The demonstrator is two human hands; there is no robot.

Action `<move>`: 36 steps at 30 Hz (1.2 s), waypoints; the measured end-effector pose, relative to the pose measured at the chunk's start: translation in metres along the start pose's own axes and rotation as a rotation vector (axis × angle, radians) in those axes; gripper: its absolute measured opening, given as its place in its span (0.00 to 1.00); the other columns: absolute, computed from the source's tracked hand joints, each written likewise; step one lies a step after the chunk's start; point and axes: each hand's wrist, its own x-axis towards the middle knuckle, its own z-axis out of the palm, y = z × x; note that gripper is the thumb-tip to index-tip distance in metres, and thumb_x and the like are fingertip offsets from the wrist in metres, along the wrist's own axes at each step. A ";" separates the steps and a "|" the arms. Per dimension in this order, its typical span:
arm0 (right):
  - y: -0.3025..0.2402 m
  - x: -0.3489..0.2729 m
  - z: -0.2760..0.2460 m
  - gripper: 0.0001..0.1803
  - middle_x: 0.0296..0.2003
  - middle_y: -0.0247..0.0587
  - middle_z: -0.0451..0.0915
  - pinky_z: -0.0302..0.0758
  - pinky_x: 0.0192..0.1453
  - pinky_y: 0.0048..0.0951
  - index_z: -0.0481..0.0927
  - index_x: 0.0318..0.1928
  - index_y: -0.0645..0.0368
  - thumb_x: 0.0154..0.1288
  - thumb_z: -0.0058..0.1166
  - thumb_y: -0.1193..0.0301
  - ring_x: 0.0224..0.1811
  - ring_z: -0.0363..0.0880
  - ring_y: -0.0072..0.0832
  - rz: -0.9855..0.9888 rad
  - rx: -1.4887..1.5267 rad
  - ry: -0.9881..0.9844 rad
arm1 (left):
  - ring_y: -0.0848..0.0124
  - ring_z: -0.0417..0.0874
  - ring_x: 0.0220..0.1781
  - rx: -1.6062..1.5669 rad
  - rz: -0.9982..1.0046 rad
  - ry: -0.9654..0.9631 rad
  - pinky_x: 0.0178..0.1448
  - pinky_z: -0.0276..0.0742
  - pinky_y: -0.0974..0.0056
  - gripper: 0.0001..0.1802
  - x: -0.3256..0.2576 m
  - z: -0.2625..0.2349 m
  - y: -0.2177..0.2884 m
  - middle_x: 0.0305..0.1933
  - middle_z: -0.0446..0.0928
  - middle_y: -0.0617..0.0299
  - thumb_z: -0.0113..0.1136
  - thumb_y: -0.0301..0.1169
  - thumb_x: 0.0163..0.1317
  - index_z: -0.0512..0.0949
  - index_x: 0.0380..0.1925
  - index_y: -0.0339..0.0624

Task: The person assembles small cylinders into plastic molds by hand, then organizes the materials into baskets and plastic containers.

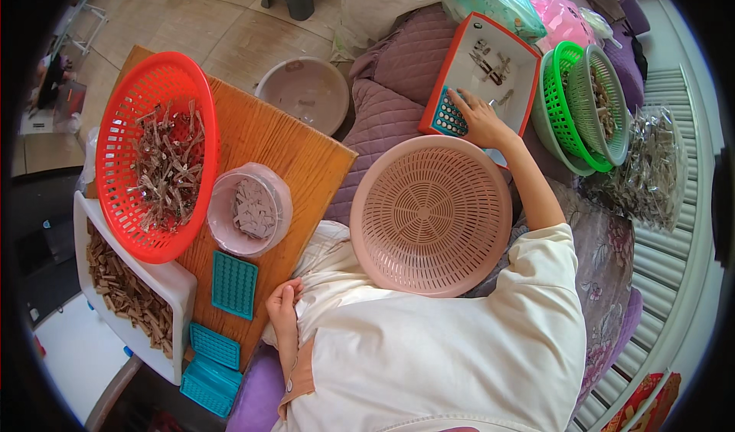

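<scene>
My right hand [481, 119] reaches into a red-rimmed white box [511, 55], fingers stretched out over a teal tray [447, 118] filled with rows of small round pale pieces. Its fingertips rest at the tray's edge; I see nothing held in them. Small metal clipper-like pieces [487, 66] lie loose farther inside the box. On my lap sits a pink round plastic basket [429, 216], with only its slotted bottom showing. My left hand [283, 306] rests beside the table edge, fingers curled in, with nothing visible in them.
The wooden table [306, 152] holds a red basket [208, 137] of metal parts, a lined tub [285, 194] of pale pieces and a teal tray [234, 285]. A white bin [180, 286] with brown pieces stands left. Stacked green and grey baskets [563, 118] sit right, beside bagged parts [651, 171].
</scene>
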 end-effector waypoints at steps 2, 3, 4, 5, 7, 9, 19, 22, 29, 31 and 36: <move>0.008 0.005 0.001 0.47 0.58 0.49 0.54 0.51 0.62 0.42 0.51 0.61 0.45 0.39 0.61 0.54 0.61 0.49 0.47 -0.005 0.028 -0.018 | 0.76 0.75 0.33 -0.005 0.006 -0.008 0.35 0.70 0.76 0.13 0.002 -0.003 -0.004 0.36 0.76 0.58 0.46 0.31 0.59 0.75 0.34 0.32; 0.014 0.007 0.001 0.45 0.57 0.50 0.56 0.53 0.61 0.41 0.53 0.60 0.45 0.41 0.59 0.54 0.60 0.51 0.46 -0.015 0.192 0.028 | 0.77 0.75 0.33 -0.010 0.010 -0.014 0.35 0.70 0.76 0.13 0.003 -0.003 -0.006 0.36 0.76 0.58 0.46 0.31 0.59 0.75 0.34 0.32; 0.013 0.009 -0.002 0.42 0.56 0.51 0.57 0.56 0.59 0.39 0.55 0.60 0.46 0.44 0.57 0.54 0.59 0.53 0.46 -0.027 0.356 0.071 | 0.77 0.75 0.33 -0.010 0.009 -0.012 0.35 0.70 0.76 0.13 0.002 -0.003 -0.006 0.36 0.76 0.58 0.46 0.31 0.59 0.75 0.34 0.32; 0.011 0.011 -0.005 0.42 0.56 0.51 0.57 0.56 0.59 0.39 0.55 0.60 0.46 0.44 0.57 0.54 0.59 0.53 0.46 -0.028 0.356 0.070 | 0.77 0.75 0.33 -0.010 0.009 -0.006 0.35 0.70 0.76 0.13 0.002 -0.002 -0.005 0.36 0.76 0.58 0.46 0.31 0.59 0.75 0.34 0.32; 0.000 0.018 -0.014 0.29 0.44 0.50 0.69 0.64 0.48 0.34 0.66 0.54 0.53 0.51 0.51 0.56 0.46 0.67 0.38 0.140 0.525 0.255 | 0.77 0.75 0.33 -0.008 0.006 -0.002 0.35 0.70 0.76 0.13 0.002 -0.002 -0.005 0.36 0.76 0.58 0.46 0.31 0.59 0.75 0.34 0.32; -0.002 0.029 -0.013 0.23 0.36 0.44 0.71 0.65 0.41 0.29 0.70 0.49 0.55 0.54 0.48 0.58 0.38 0.68 0.31 0.171 0.684 0.310 | 0.77 0.75 0.33 -0.023 0.012 -0.013 0.34 0.69 0.77 0.13 0.003 -0.003 -0.006 0.36 0.76 0.58 0.46 0.31 0.59 0.75 0.34 0.32; -0.023 0.051 -0.040 0.13 0.17 0.28 0.72 0.60 0.22 0.18 0.79 0.28 0.61 0.55 0.46 0.65 0.18 0.63 0.13 0.282 0.963 0.297 | 0.78 0.75 0.32 -0.043 0.006 -0.016 0.34 0.69 0.77 0.12 0.000 -0.002 -0.003 0.36 0.76 0.59 0.46 0.30 0.59 0.75 0.34 0.32; -0.029 0.057 -0.052 0.14 0.18 0.28 0.72 0.61 0.23 0.18 0.78 0.26 0.63 0.54 0.45 0.65 0.19 0.65 0.14 0.219 0.887 0.306 | 0.77 0.75 0.32 -0.071 -0.004 -0.013 0.34 0.69 0.77 0.12 -0.001 -0.002 -0.002 0.36 0.76 0.59 0.46 0.30 0.59 0.75 0.34 0.32; -0.043 0.060 -0.081 0.14 0.14 0.29 0.70 0.62 0.24 0.19 0.78 0.25 0.60 0.54 0.45 0.64 0.18 0.65 0.14 0.100 0.764 0.418 | 0.79 0.72 0.32 0.038 0.009 -0.105 0.36 0.67 0.77 0.10 -0.004 0.004 0.012 0.32 0.75 0.62 0.47 0.28 0.58 0.74 0.35 0.33; -0.051 0.057 -0.095 0.13 0.14 0.29 0.70 0.61 0.23 0.18 0.79 0.27 0.59 0.55 0.46 0.64 0.18 0.64 0.13 0.035 0.818 0.496 | 0.79 0.72 0.33 0.109 0.034 -0.154 0.37 0.66 0.77 0.10 -0.009 0.013 0.027 0.32 0.75 0.63 0.47 0.27 0.58 0.74 0.35 0.33; -0.086 0.045 -0.148 0.12 0.17 0.28 0.71 0.62 0.25 0.15 0.78 0.33 0.60 0.57 0.46 0.66 0.20 0.65 0.12 -0.083 0.776 0.628 | 0.77 0.72 0.36 0.179 0.132 -0.304 0.41 0.66 0.75 0.10 -0.018 0.044 0.069 0.33 0.74 0.61 0.49 0.28 0.57 0.75 0.34 0.33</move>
